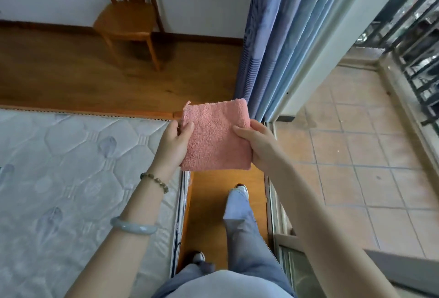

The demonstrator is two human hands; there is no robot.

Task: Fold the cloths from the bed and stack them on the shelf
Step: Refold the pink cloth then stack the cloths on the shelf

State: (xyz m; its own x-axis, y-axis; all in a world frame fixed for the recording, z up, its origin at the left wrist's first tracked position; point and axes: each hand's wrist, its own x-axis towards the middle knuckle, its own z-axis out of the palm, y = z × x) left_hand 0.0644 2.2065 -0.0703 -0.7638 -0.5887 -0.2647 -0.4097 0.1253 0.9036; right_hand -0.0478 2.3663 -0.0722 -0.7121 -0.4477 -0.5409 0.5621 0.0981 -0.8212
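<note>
**Folded pink cloth held in both hands beside the bed**

The person stands in the narrow strip of wooden floor (71, 72) between the bed (71, 155) and a sliding door frame. Both arms reach forward. The cloth (216, 136) is pink and fluffy, folded into a thick square, and it is in the air in front of the body, above the floor strip and just past the corner of the bed. It does not touch the bed.

The left hand (174, 144) grasps the left edge of the cloth, with the thumb lying on top and the fingers going under it. The right hand (255, 142) grasps the right edge in the same way, thumb on top, fingers hidden below. The cloth is a little tilted, its far right corner higher.

On the left wrist there is a bead bracelet (154, 181), and lower on the forearm a pale bangle (133, 226). The bed shows a bare quilted mattress. Below the cloth, grey-blue trousers (247, 238) and a shoe (242, 189) are seen.

Farther away a wooden chair (126, 22) stands against the white wall. A blue curtain (273, 36) hangs near the door frame. On the right lie balcony tiles (368, 155) with a dark railing (415, 48) at their far side
</note>
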